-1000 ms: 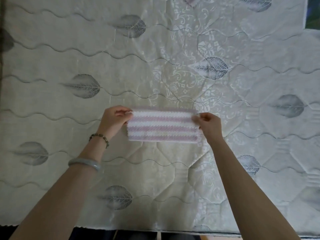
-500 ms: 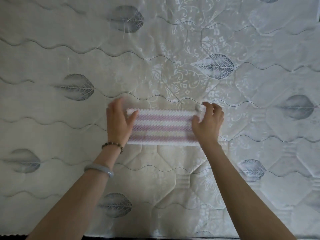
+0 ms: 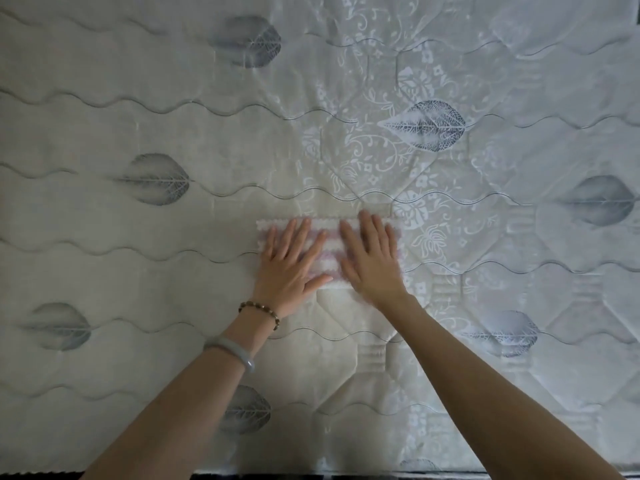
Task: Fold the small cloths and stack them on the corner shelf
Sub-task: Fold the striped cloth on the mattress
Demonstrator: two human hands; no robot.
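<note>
A small folded cloth (image 3: 330,239) with pink and white stripes lies flat on the mattress (image 3: 173,237) in the middle of the head view. My left hand (image 3: 291,263) lies flat on its left half, fingers straight and spread. Flat on the right half is my right hand (image 3: 372,259), its fingers straight too, and slightly blurred. Both palms cover much of the cloth; only its far edge, its corners and a strip between the hands show. No shelf is in view.
The quilted mattress, with grey leaf prints and wavy stitching, fills the view. Its near edge (image 3: 311,474) runs along the bottom, with dark floor below. I wear a bead bracelet and a pale bangle on the left wrist.
The cloth went from being held up by its two ends to lying on the mattress. Both hands let go of the ends and moved inward, flat on top of it.
</note>
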